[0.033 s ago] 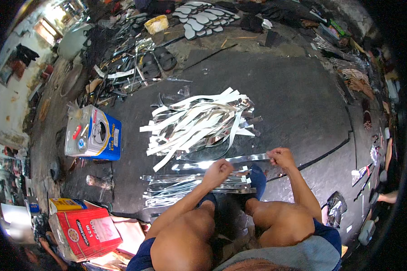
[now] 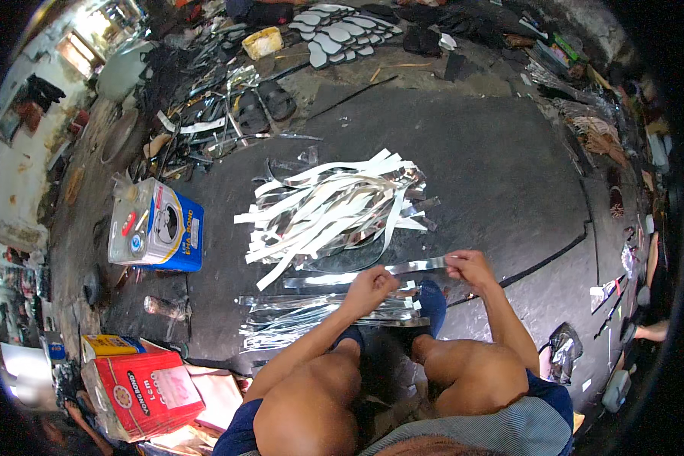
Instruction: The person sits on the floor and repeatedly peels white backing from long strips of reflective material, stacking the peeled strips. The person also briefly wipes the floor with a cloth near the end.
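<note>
A long shiny silver strip [image 2: 416,266] stretches between my two hands. My right hand [image 2: 470,269] pinches its right end. My left hand [image 2: 371,291] is closed on it further along, and the strip's free end runs out to the left beyond my fingers. Just past the strip lies a tangled heap of white-backed silver strips [image 2: 330,201] on the dark mat. On the near side, partly under my left forearm and by my feet, several thin silver strips [image 2: 273,323] lie roughly parallel in a flatter bundle.
A blue and white can [image 2: 178,228] stands on the left, with a clear bottle [image 2: 165,307] lying nearer me. A red box [image 2: 148,395] sits at the lower left. Black sandals [image 2: 277,100] and grey sole-shaped pieces [image 2: 338,34] are at the back. A crumpled black bag [image 2: 565,353] lies right.
The silver strip has shifted slightly left, and my right hand has come a little left with its end. My left hand has barely moved.
</note>
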`<act>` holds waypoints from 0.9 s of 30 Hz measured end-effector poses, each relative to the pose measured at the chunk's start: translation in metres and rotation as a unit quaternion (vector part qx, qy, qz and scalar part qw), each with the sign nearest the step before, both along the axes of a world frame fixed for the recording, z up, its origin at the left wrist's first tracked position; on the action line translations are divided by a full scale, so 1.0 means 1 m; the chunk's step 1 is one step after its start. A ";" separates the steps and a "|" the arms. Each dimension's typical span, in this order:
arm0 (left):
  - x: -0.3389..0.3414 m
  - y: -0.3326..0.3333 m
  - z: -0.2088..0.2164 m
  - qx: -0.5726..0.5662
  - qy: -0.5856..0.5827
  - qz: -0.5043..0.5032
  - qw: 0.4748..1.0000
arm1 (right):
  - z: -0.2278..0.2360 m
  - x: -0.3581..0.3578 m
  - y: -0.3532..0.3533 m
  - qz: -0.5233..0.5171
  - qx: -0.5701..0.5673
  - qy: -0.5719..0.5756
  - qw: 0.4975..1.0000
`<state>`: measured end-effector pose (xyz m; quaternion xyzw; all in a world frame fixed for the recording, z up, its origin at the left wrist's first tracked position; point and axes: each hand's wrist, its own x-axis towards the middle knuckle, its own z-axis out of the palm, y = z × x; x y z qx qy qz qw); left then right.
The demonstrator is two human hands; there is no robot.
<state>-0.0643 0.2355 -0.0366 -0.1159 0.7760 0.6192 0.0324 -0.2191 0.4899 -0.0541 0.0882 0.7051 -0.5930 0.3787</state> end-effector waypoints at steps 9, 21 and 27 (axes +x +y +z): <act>-0.017 -0.002 0.035 0.053 0.034 -0.003 0.998 | 0.066 0.044 -0.088 0.168 -0.181 -0.049 0.968; -0.001 -0.028 0.023 0.382 -0.030 0.129 0.915 | 0.033 0.054 -0.082 -0.046 -0.334 -0.170 0.926; 0.072 -0.202 -0.037 0.543 0.216 0.447 0.677 | -0.072 -0.068 0.175 -0.310 -0.536 -0.118 0.776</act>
